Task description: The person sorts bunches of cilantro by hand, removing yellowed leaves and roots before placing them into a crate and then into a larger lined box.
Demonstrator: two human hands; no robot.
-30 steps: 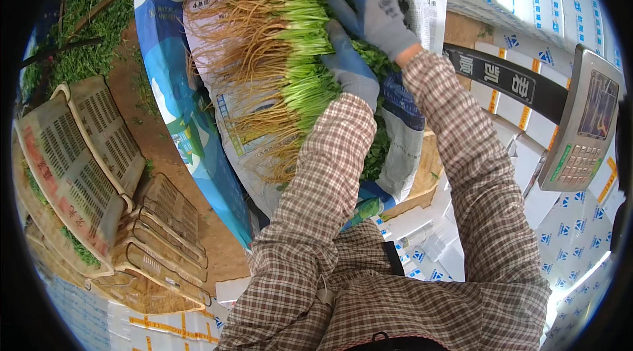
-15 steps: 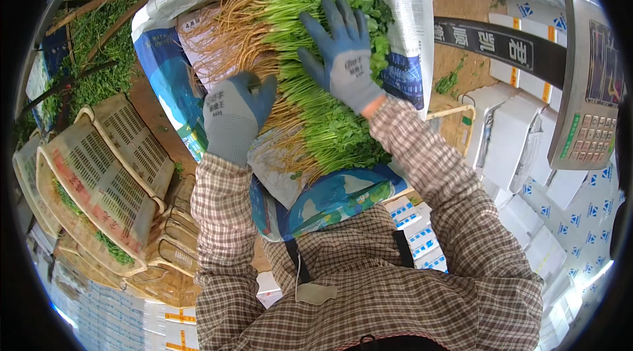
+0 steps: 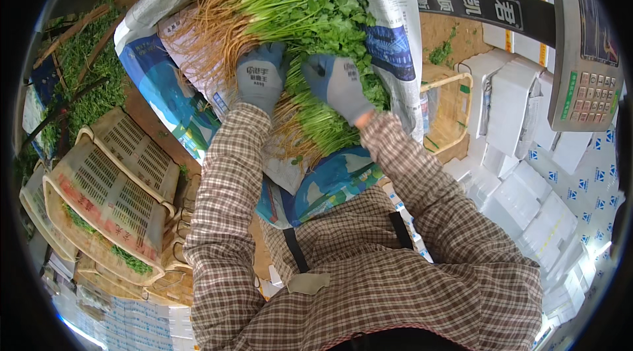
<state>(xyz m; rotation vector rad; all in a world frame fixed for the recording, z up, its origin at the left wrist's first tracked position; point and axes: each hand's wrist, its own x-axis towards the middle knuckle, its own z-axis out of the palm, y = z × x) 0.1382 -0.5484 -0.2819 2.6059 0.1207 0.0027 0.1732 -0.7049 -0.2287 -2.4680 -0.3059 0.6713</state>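
Observation:
A thick layer of coriander [image 3: 297, 5] with long brown roots lies across a lining of newspaper [image 3: 399, 28] and blue-green printed sheet [image 3: 323, 186]. Its roots point left and its leaves right. I wear grey-and-blue work gloves. My left hand [image 3: 261, 77] is closed on the stems near the root end, its fingertips sunk among them. Close beside it, my right hand [image 3: 337, 87] has its fingers curled into the leafy side of the coriander. The greens hide the fingertips of both hands.
On the right stand a scale's keypad display [image 3: 587, 54] on a dark arm [image 3: 475, 11], a yellowish plastic crate [image 3: 448, 110] and white foam boxes [image 3: 511, 114]. Stacked slotted baskets [image 3: 109, 199] fill the left. Loose greens [image 3: 99, 67] litter the ground at the upper left.
My right hand has come down and inward from lying spread on the leaves, and its fingers have curled. My left hand has moved up and right from the roots onto the stems.

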